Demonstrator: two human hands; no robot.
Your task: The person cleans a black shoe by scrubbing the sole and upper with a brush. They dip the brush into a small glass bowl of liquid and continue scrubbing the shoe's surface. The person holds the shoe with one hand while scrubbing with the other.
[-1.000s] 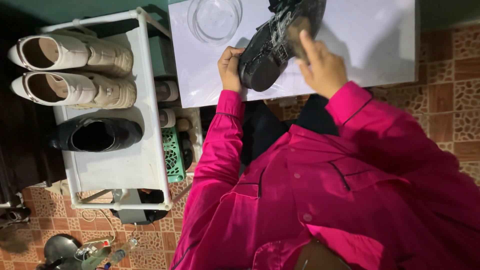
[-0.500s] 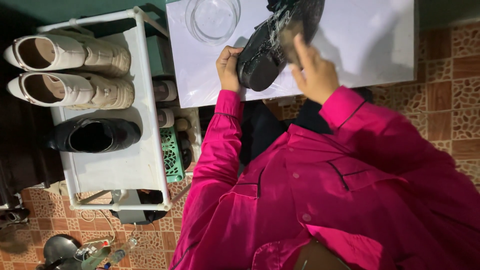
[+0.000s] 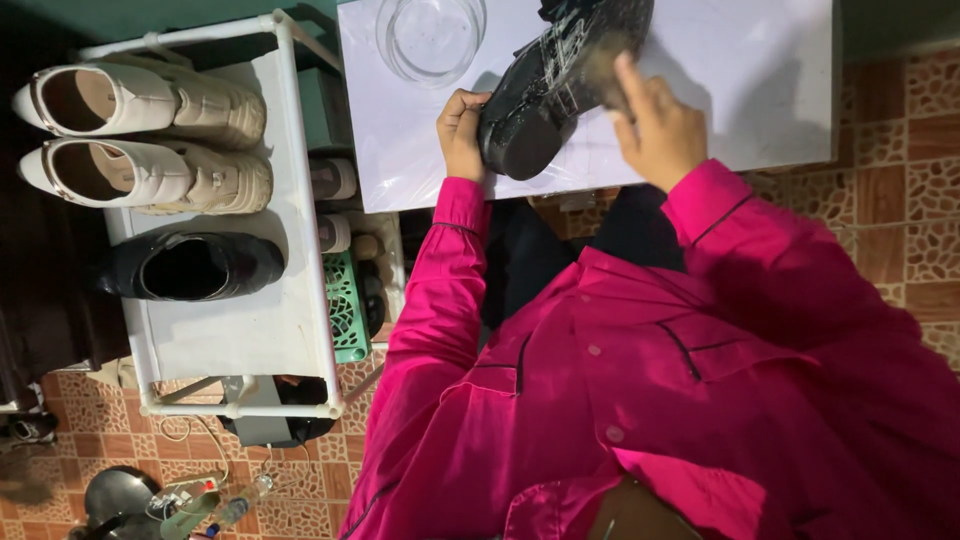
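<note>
Shoe: black glossy leather lace-up shoe [image 3: 560, 85], tilted over the white rectangular tabletop [image 3: 760, 90], at 12 o'clock in frame, heel end low toward the person.
Left hand: left hand [image 3: 462, 135] curled around the shoe's heel end, fingers wrapped, at 11 o'clock from the chest.
Right hand: right hand [image 3: 655, 125] pressed on the shoe's upper side; fingers bunched on something brownish and blurred, cannot tell what; at 1 o'clock.
Bowl: clear round glass bowl [image 3: 430, 38] on the tabletop, 10 o'clock from the shoe, near but apart.
Rack: white plastic shoe rack [image 3: 230, 330] at 9 o'clock, well apart from hands.
On rack: pair of cream ankle boots [image 3: 150, 140] side by side at top; single black slip-on shoe [image 3: 185, 267] below them.
Clothing: bright pink long-sleeved shirt [image 3: 620, 380] fills 5 o'clock.
Floor: brown patterned floor tiles [image 3: 900, 200] at 3 o'clock.
</note>
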